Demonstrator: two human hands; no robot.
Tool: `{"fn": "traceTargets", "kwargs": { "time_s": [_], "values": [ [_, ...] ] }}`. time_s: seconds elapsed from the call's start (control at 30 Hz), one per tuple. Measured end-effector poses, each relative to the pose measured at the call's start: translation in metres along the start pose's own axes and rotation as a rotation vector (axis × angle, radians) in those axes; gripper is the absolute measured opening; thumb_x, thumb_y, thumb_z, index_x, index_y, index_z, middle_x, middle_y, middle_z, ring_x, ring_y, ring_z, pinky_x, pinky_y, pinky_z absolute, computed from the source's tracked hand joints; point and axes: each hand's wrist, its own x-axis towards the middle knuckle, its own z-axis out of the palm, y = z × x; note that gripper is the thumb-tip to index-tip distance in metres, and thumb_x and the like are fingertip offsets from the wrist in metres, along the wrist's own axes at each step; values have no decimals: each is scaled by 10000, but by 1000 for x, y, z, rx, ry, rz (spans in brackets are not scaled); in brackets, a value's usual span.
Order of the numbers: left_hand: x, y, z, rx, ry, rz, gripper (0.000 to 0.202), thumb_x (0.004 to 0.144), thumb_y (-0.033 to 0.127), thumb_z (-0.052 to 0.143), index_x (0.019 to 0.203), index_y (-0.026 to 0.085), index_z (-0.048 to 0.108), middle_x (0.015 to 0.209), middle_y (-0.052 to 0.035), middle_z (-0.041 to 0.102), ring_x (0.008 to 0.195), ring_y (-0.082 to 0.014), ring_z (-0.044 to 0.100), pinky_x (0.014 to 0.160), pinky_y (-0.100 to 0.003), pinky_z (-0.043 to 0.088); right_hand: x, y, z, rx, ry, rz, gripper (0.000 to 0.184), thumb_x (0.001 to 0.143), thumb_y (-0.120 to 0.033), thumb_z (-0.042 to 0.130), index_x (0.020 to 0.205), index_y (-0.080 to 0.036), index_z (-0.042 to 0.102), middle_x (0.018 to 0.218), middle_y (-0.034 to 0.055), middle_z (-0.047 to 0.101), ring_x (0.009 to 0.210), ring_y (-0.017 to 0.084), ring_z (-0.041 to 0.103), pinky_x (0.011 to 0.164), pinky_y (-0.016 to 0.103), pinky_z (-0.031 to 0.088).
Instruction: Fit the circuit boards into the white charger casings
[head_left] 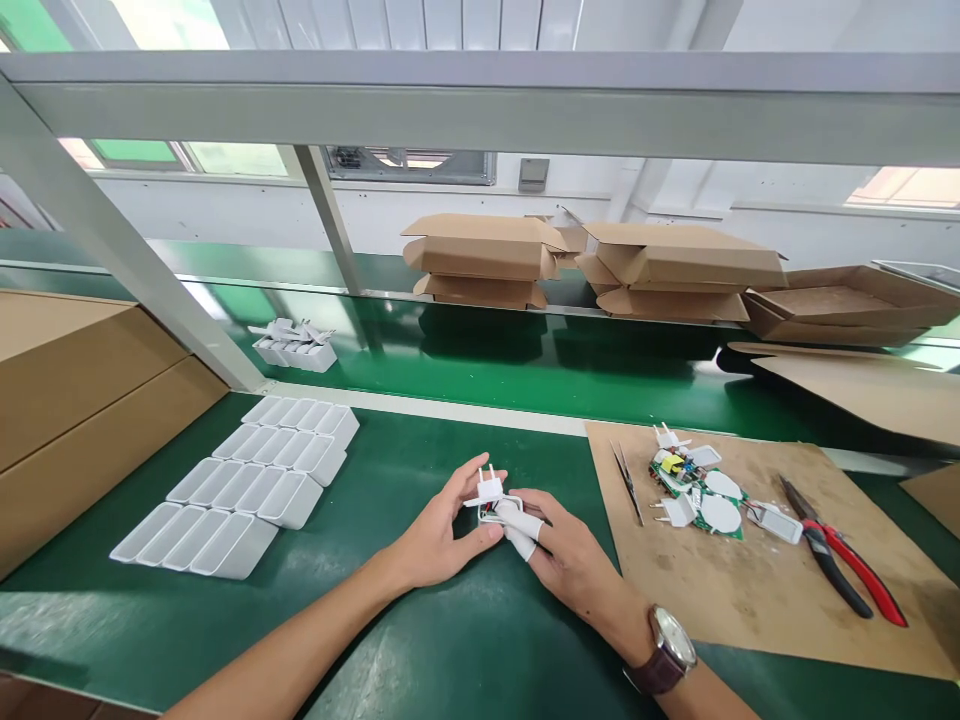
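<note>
In the middle of the bench, a small white two-pin plug charger case (490, 490) sits between my hands, pins pointing up and its opening facing me. My left hand (441, 538) grips it from the left, thumb in front and fingers behind. From the right, my right hand (574, 550) pinches its rim; white finger cots cover the thumb and a finger. Some small parts show inside the case, but the fingers hide most of them. To the left, rows of white open plastic cases (247, 470) stand side by side.
On a brown cardboard sheet (750, 610) at right lie tweezers (627, 482), red-and-black pliers (844, 555) and green circuit boards (701, 490) with white plug parts. More plug parts (295, 345) stand on the green conveyor behind. Cardboard boxes (480, 250) line the back; another box (90, 390) is left.
</note>
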Motion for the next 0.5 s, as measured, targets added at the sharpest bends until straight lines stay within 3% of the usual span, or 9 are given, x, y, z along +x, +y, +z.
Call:
{"fn": "traceTargets", "kwargs": {
  "time_s": [0.2,0.37,0.5],
  "values": [
    [-4,-2,3,90,40,83,1029,889,433,803,1658,280,136,1547,-212,531,1427,-349,546,1183,-602,446,0,-7,-7,-19,76,3,359,965,-42,544,1249,-243,634,1255,121,659,1119,211,710,902,350,661],
    [-5,3,7,158,149,92,915,908,371,774,1626,304,211,1400,-154,630,1250,-286,652,1081,-528,537,-2,-8,-2,-5,-25,74,340,910,-7,547,1146,-225,659,1131,102,670,971,206,722,807,336,665],
    [-4,2,6,213,157,112,913,901,364,776,1621,311,218,1353,-134,647,1161,-259,681,1005,-481,578,-5,-6,2,6,16,42,337,924,-10,533,1156,-230,641,1172,114,655,1011,210,709,814,359,666]
  ]
}}
